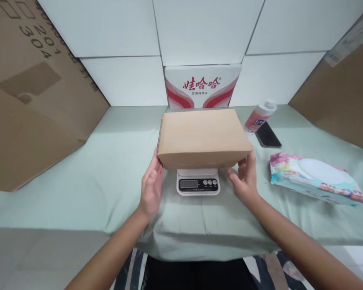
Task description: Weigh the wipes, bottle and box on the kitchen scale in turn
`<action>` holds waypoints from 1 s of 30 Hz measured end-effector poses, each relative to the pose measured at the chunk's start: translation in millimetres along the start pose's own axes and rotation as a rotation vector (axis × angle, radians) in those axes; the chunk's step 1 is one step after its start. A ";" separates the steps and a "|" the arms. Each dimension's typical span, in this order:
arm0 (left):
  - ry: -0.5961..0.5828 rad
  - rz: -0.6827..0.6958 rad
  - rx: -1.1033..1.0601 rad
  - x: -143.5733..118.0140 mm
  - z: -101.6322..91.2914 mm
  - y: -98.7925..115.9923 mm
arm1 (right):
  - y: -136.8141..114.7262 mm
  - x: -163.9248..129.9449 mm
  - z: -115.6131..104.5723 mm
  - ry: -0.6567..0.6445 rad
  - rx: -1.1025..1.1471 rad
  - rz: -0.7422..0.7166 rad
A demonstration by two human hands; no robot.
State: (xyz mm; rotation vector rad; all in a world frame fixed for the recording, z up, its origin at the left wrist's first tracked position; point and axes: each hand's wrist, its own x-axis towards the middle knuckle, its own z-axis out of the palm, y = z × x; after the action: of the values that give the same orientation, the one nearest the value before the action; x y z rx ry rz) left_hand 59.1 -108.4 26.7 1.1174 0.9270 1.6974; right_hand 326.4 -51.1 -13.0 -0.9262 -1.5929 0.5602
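A plain brown cardboard box (pixel 204 131) is held level between my two hands, over a white digital kitchen scale (pixel 199 187). My left hand (pixel 151 187) presses against the box's left side near the front corner, thumb toward me. At the front right corner, my right hand (pixel 245 175) has its fingers curled against the side and lower edge. The box hides the scale's platform, so I cannot tell whether the two touch. Only the scale's front panel shows, with a dark display and a row of buttons; no digits are readable.
Right of the box are a pink-and-white bottle (pixel 260 117), a black phone (pixel 268 135) and a wet wipes pack (pixel 316 179). Behind stands a red-and-white carton (pixel 203 86) against the white tiled wall. Large cardboard sheets (pixel 39 121) flank the green-clothed table (pixel 109 189).
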 end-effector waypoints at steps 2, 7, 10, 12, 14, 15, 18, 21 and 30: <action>0.016 -0.007 0.008 -0.6 -2.4 -4.0 | 1.5 -2.5 -0.5 0.000 -0.007 0.010; 0.013 0.004 0.031 -0.6 -6.2 -6.5 | 2.6 -3.6 0.5 0.008 -0.023 0.024; -0.002 0.018 0.041 -0.6 -7.4 -7.0 | 2.0 -3.3 1.3 0.010 -0.023 0.020; -0.009 0.026 0.045 -0.3 -8.7 -7.7 | 0.9 -2.3 1.2 0.016 -0.022 0.022; -0.007 0.052 0.050 0.2 -11.0 -8.5 | 0.1 -0.6 0.5 0.045 -0.012 0.023; -0.002 0.075 0.053 0.4 -12.5 -8.8 | 0.0 0.5 0.0 0.069 -0.004 0.023; 0.028 0.141 0.067 0.8 -17.9 -9.3 | 0.9 4.1 -2.1 0.156 0.014 0.024; 0.076 0.159 0.068 0.4 -22.4 -9.4 | 1.9 6.9 -4.0 0.212 0.025 0.036; 0.082 0.121 0.063 -3.3 -24.6 -11.0 | 0.5 8.4 -3.9 0.201 0.073 0.037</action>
State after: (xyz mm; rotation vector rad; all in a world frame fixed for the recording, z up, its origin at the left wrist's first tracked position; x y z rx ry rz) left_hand 39.5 -110.6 8.0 1.1729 0.9878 1.8346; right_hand 330.0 -44.5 -7.5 -0.9291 -1.3693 0.5301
